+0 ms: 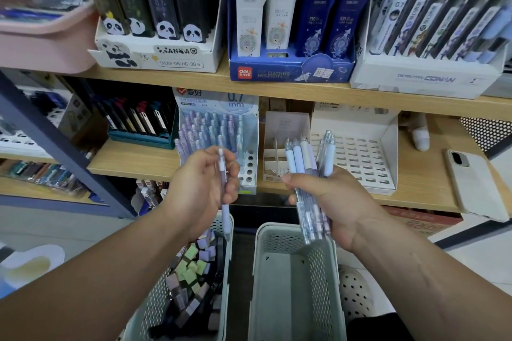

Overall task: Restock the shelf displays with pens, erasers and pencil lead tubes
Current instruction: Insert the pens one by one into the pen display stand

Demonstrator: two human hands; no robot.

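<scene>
Pens occupy both our hands: our left hand point(199, 191) pinches a single lilac pen point(225, 213) upright between thumb and fingers, and our right hand point(335, 202) is curled round a bundle of pens point(306, 163) with their tips down. We count six tops in it, though they overlap and the number may be off. Below the hands stand two baskets. The left basket point(228, 271) holds a heap of green and purple erasers point(191, 266) with dark lead tubes point(215, 284) along its right wall, too jumbled to count, and the right basket point(277, 242) is partly covered by our right wrist. On the middle shelf point(133, 160), just behind the left hand, stands the pen display point(219, 124), full at the back with open holes at its front right corner; our hand hides its front left. To its right sit a card divider box point(279, 144) and a white slotted tray point(360, 152), and a phone point(471, 185) lies near the shelf's right end. Along the top shelf point(277, 88) we count three display boxes: a panda box point(155, 55), a blue box point(291, 70) and a Conan box point(424, 79), with a blurred pink tub point(41, 41) at the left end
</scene>
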